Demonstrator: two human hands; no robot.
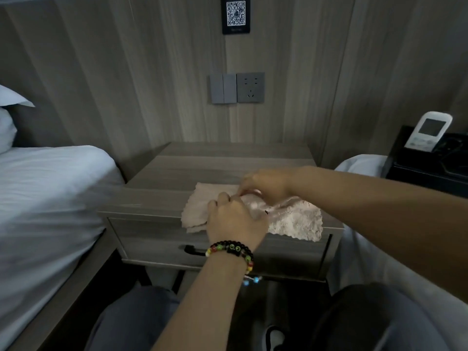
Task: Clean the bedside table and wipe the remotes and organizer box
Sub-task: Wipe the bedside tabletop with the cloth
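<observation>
This is a hotel-style bedroom. Two beds made up in white linen, one on the left (pixel 45 188) and one on the right (pixel 359 165), flank a grey wood nightstand (pixel 202 165) with a drawer, set against a wood-panelled wall (pixel 126 72). A QR-code plaque (pixel 236 14) hangs above a switch (pixel 223 88) and socket (pixel 250 87), and a white remote (pixel 428 131) stands in a black box (pixel 425 163) on the right bed.

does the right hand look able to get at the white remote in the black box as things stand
Probably yes. The white remote stands upright in the black box with nothing between it and the right hand, though that hand is busy pinching the cloth on the bedside table.
</observation>
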